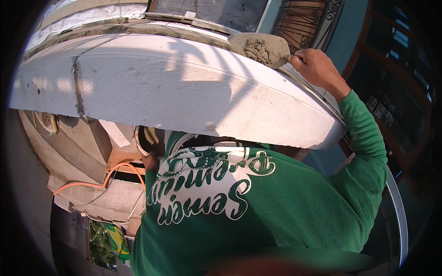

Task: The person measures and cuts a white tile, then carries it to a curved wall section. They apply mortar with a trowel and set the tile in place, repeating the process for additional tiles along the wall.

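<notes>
My right hand (317,69) is closed round the handle of a trowel (280,45) at the upper right. Grey wet mortar (258,50) lies heaped on its flat blade. The blade is at the far top edge of a curved run of white blocks (152,87), where a rough mortar strip (92,31) runs along the edge. Below the blocks, at left of my body, a small part of my left hand (149,161) shows at the rim of a round, bucket-like container (139,141). Its fingers are mostly hidden, but they appear closed on that rim.
A mortar-filled joint (77,85) divides the white blocks. Behind them are a dark panel (225,13) and a scrolled metal grille (301,20). An orange hose (113,172) loops over concrete at lower left. A pale metal rail (400,216) curves down the right side.
</notes>
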### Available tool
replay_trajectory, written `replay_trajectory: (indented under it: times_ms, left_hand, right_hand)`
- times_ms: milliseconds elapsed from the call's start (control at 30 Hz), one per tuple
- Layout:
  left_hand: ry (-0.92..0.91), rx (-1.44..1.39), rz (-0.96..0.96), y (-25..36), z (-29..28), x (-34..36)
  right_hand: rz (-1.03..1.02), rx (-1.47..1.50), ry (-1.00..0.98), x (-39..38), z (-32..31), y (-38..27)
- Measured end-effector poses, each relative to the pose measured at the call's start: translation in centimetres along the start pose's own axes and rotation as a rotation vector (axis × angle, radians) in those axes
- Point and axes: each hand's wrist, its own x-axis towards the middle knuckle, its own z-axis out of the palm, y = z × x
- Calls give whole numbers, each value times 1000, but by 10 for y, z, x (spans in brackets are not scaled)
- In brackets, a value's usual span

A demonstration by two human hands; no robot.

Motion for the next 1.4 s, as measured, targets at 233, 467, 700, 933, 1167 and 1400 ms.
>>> replay_trajectory:
  times_ms: [233,467,700,933,1167,1400]
  left_hand:
    - [65,-51,-21,-18,1,-19]
    - [31,-162,-90,-22,-3,-26]
    - [-46,-167,-141,-16,-16,-28]
    - [124,-313,-208,-5,-39,-21]
    - [102,-775,-232,45,-30,-11]
    - [79,-749,-91,77,-3,-47]
  right_hand:
    - [-113,-36,27,26,-7,-37]
    - [-95,2,-1,42,-3,-62]
    - [-94,-6,-13,43,-6,-73]
    - [-141,73,2,37,-9,-71]
    - [-228,129,-79,68,-22,-104]
    - [-432,173,-35,105,-2,-122]
